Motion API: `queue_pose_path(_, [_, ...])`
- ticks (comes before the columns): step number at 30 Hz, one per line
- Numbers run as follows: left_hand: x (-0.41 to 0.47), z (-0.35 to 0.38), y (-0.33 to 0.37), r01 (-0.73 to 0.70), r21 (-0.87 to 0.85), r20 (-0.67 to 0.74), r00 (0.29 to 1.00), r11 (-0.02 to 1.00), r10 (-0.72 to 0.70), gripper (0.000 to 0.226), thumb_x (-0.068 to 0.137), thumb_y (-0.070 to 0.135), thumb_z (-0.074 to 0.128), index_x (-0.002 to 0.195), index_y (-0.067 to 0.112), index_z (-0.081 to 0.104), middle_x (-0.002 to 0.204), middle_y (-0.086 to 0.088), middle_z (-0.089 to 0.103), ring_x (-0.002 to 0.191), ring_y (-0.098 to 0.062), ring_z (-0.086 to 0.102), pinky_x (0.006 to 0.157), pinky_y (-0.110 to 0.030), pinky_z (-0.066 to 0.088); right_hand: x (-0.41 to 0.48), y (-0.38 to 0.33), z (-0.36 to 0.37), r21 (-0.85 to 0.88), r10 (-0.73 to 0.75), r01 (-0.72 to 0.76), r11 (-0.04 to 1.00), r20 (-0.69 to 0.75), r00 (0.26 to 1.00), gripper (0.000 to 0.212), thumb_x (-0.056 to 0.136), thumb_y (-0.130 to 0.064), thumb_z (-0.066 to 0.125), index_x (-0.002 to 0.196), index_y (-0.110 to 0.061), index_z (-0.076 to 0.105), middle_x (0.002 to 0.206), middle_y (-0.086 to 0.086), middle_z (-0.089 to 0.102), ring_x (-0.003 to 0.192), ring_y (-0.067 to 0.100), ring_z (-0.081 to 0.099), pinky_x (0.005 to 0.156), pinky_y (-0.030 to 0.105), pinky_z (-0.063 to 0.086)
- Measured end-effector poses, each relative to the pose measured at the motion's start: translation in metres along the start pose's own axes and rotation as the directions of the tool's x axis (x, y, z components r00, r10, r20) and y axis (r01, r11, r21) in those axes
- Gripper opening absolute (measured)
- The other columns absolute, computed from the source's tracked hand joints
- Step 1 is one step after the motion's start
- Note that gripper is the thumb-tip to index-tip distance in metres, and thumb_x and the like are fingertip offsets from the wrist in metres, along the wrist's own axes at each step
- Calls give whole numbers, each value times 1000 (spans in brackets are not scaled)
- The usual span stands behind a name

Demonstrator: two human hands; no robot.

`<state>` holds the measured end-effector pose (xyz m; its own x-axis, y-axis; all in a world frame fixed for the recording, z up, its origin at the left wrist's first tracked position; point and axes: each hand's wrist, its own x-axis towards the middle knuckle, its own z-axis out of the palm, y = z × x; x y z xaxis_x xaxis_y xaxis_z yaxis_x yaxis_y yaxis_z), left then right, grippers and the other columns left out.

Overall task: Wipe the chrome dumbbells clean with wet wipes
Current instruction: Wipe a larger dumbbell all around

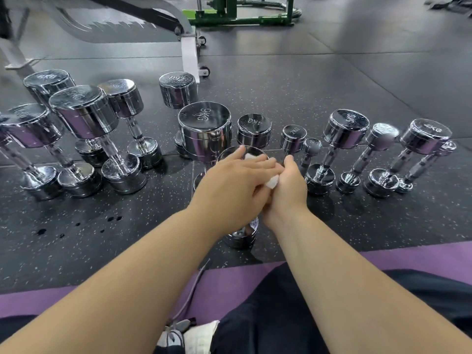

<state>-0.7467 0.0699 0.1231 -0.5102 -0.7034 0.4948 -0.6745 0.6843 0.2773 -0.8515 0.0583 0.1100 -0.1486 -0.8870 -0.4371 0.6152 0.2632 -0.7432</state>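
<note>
Head view, one frame. The dumbbell (242, 235) being worked stands upright on the speckled floor (319, 93) at centre frame. I see only its lower head and a sliver of the upper rim; the rest is covered by the hands.

Left hand (229, 181): laid over the upper head, fingers fairly straight, pressing the wet wipe (272, 183) down.
Right hand (287, 186): touching the left, fingers curled, pinching a white wad of the wipe. The hands are together on the top of the dumbbell.

Just behind stands the 9KG dumbbell (204, 131). A cluster of larger dumbbells (84, 116) is upright at left of frame, and a row of smaller dumbbells (344, 131) at right. Dark wet spots (115, 218) mark the floor at lower left. A purple mat (229, 282) runs across the bottom of the frame.
</note>
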Motion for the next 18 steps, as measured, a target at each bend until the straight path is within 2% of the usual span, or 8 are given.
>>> queue_pose_path(3, [-20,3,-15,39,28,-225,974,999,-31,26,93,23,55,102,14,78,116,1,71,115,-10,62,106,-31,42,-4,-4,0,6,-2,2,1000,-6,1000,57,106,-47,24,86,-13,65,55,-1,68,43,8,63,39,14,43])
queue_pose_path(5, [-22,-3,-15,248,-132,-209,939,960,-272,27,98,28,54,108,15,76,125,7,65,121,-3,56,111,-21,36,-5,-5,1,3,-18,18,1000,-10,1000,57,107,-45,23,87,-11,65,51,-2,66,38,7,60,34,13,39])
queue_pose_path(7, [-21,-3,-10,494,-369,-132,811,787,-570,26,100,30,52,103,19,76,118,23,61,105,11,57,99,-11,38,-5,-4,2,-8,-18,18,1000,-22,1000,57,107,-45,23,88,-13,66,53,-3,68,41,5,61,36,13,41])
queue_pose_path(8, [-19,-2,-3,573,-469,-112,716,672,-689,28,100,32,52,89,20,75,100,27,64,83,10,58,85,-18,44,-4,-4,2,-20,-18,17,1000,-27,999,56,106,-45,24,89,-14,67,54,-4,68,41,4,61,37,13,41])
queue_pose_path(9, [-19,0,4,610,-552,-106,625,569,-773,34,100,32,51,74,19,68,72,24,61,61,2,50,69,-27,41,-4,-3,2,-31,-16,15,999,-32,999,55,106,-45,24,89,-15,67,53,-5,67,41,4,61,37,13,41])
queue_pose_path(11, [-19,5,19,610,-692,-61,485,388,-872,43,100,28,49,59,17,51,45,16,43,49,-6,34,55,-29,31,-3,-2,2,-45,-13,12,999,-35,999,54,106,-45,24,90,-16,67,54,-6,68,42,3,61,37,12,41])
queue_pose_path(16, [-22,21,19,509,-852,291,259,-126,-921,33,94,26,49,67,14,63,63,8,61,67,-14,52,65,-27,46,0,0,3,-61,-31,28,998,-55,998,53,106,-46,26,88,-19,68,53,-8,66,45,4,61,38,13,41])
queue_pose_path(18, [-24,28,26,499,-846,325,201,-189,-924,31,95,26,49,71,11,65,65,2,58,65,-17,49,64,-28,43,1,2,3,-74,-37,33,997,-45,998,53,105,-46,26,89,-19,68,56,-9,67,49,4,61,46,16,44])
